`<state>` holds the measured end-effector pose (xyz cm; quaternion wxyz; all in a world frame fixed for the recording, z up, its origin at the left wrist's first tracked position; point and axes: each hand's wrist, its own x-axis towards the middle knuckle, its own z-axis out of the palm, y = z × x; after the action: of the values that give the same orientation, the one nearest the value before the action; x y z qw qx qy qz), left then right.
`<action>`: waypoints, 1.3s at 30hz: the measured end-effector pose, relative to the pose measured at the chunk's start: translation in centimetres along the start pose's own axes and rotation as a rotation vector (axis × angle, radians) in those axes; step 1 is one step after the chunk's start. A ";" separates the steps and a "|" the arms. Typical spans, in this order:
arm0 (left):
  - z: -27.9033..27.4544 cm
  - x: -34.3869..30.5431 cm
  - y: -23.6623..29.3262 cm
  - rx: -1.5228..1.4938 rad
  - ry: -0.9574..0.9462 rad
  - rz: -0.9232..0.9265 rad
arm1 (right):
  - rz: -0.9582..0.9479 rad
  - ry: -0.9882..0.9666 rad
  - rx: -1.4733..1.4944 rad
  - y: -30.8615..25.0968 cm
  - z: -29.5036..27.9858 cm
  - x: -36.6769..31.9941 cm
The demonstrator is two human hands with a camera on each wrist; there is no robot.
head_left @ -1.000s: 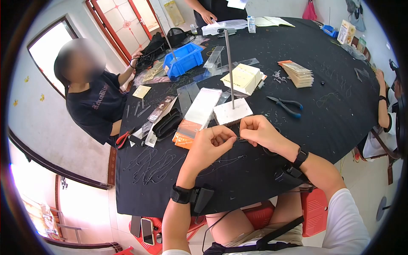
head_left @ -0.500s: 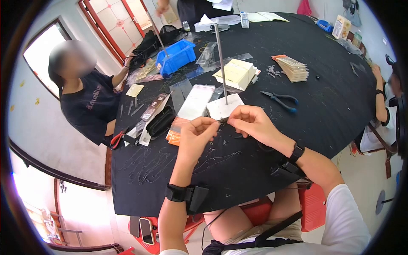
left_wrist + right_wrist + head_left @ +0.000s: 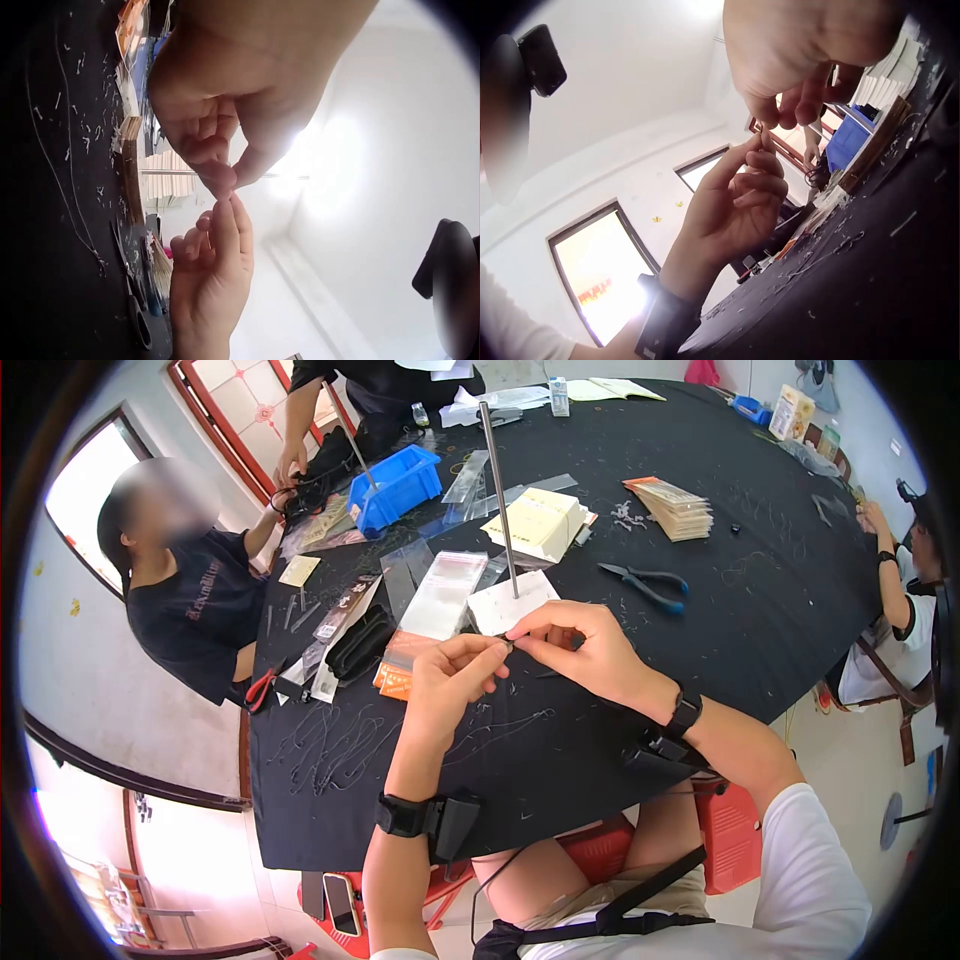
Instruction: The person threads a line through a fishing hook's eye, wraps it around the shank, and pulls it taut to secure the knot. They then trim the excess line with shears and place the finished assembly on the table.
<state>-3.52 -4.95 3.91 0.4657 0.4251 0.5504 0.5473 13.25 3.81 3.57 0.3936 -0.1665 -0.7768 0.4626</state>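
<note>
Thumb and fingertips of my left hand [image 3: 445, 680] pinch a tiny thin dark piece [image 3: 510, 642]; its kind I cannot tell. From the other side my right hand [image 3: 590, 652] pinches at the same spot, and the fingertips of both hands meet in the two wrist views. Just beyond them stands a white block [image 3: 485, 603] with an upright metal rod [image 3: 500, 500]. Thin dark strands [image 3: 325, 755] lie tangled on the black cloth, left of my left forearm. Scissors [image 3: 139, 322] lie below my hands in the left wrist view.
Blue-handled pliers [image 3: 655, 588] lie right of the block. Around it are a card stack [image 3: 540, 525], a packet bundle [image 3: 675, 510], clear sleeves [image 3: 440, 595], a black case [image 3: 362, 642], a blue bin [image 3: 400, 490] and red-handled pliers [image 3: 260, 690]. Other people are around the table.
My fingertips, slightly apart half a second ago, have come together. The head view has shifted, so the table things sit further left. The person at the back now reaches down to the black bag.
</note>
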 end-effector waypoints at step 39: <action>-0.5 0.9 -1.8 0.098 0.050 0.157 | 0.257 -0.133 -0.851 4.1 -14.3 -1.8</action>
<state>-4.09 -4.20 2.10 0.3861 0.4757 0.5529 0.5648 24.92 13.27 3.03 0.1790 -0.3785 -0.8945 0.1568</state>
